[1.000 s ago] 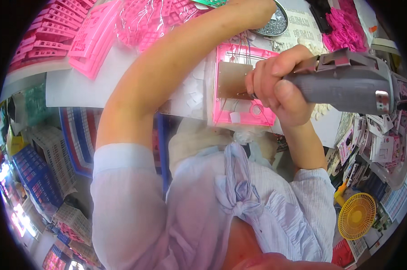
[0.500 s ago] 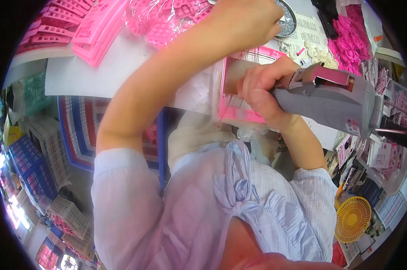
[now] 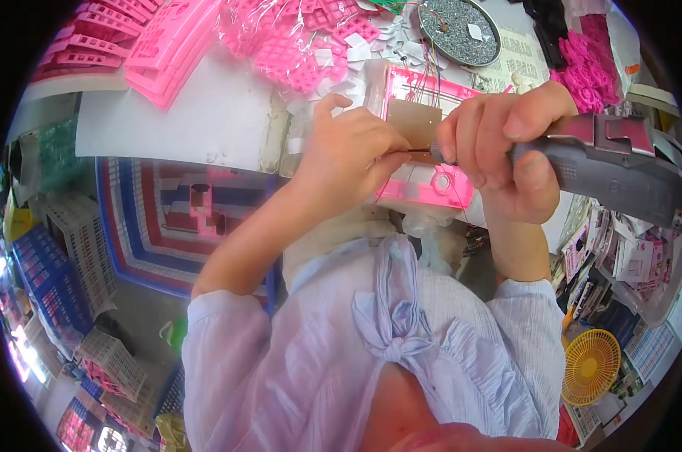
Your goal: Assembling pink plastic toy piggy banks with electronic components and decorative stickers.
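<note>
1. The right hand is wrapped around a grey driver; its thin bit points left.
2. The left hand has its fingers pinched narrow at the bit's tip, hiding whatever they hold.
3. Beneath both hands lies one pink frame on the white table, partly covered by a brown card.
4. One round grey dish sits beyond; its contents are too small to tell.
5. Pink parts are heaped at the far left, uncountable.
6. One yellow fan sits low on the right.

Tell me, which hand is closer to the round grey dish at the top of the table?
The right hand. It sits just below the round grey dish, gripping a grey power screwdriver. The left hand is lower and further left.
</note>
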Demonstrator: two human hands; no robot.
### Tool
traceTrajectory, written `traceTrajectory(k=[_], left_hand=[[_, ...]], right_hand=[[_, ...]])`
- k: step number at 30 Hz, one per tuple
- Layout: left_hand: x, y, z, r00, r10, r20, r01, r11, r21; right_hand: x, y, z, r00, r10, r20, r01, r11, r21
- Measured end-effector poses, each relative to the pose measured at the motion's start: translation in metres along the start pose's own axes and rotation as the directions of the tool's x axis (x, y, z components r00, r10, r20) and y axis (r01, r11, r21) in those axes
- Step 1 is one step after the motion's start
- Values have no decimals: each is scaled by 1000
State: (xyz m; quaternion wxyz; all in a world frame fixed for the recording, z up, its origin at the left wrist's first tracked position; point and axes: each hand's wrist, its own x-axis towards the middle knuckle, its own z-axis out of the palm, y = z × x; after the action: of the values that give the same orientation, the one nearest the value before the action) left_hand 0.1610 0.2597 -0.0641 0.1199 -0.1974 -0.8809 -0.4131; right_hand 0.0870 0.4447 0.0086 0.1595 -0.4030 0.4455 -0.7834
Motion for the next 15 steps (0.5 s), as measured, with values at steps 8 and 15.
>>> traceTrajectory(k=[8,15], left_hand=[[3,-6,2,993,69,-101,-67,997,22],[4,-8,6,978,119,-172,-108,992,69]], right_hand=[[2,2,-5,1000,-27,13,27,1000,6],[6,2,-4,998,-41,37,40,999,17]])
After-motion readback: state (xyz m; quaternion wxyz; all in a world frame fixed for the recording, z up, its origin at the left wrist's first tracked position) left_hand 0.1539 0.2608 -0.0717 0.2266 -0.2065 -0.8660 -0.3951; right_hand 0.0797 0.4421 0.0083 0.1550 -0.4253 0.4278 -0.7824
